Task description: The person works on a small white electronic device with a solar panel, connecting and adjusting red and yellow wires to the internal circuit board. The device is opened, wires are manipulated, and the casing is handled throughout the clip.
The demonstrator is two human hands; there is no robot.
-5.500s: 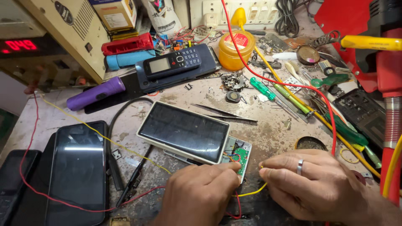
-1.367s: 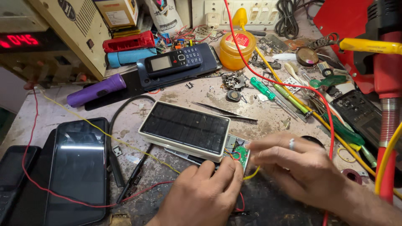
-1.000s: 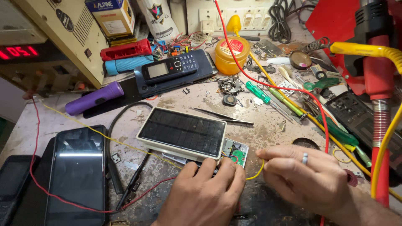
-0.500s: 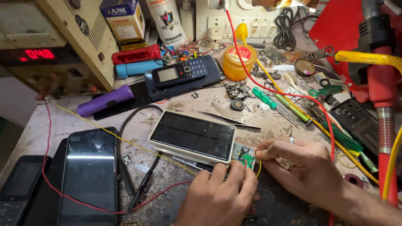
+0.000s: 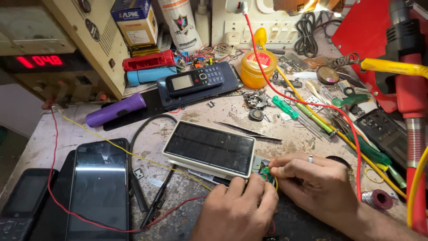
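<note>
Green circuit board (image 5: 264, 170), hands closer now

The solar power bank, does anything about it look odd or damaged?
Yes. The solar power bank is opened at its right end, with a small green circuit board sticking out bare. Both hands, left hand and right hand, pinch there.

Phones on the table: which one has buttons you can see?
The small black keypad phone lying on a dark slab near the orange jar. The big phone at the left shows only a blank glass screen.
</note>
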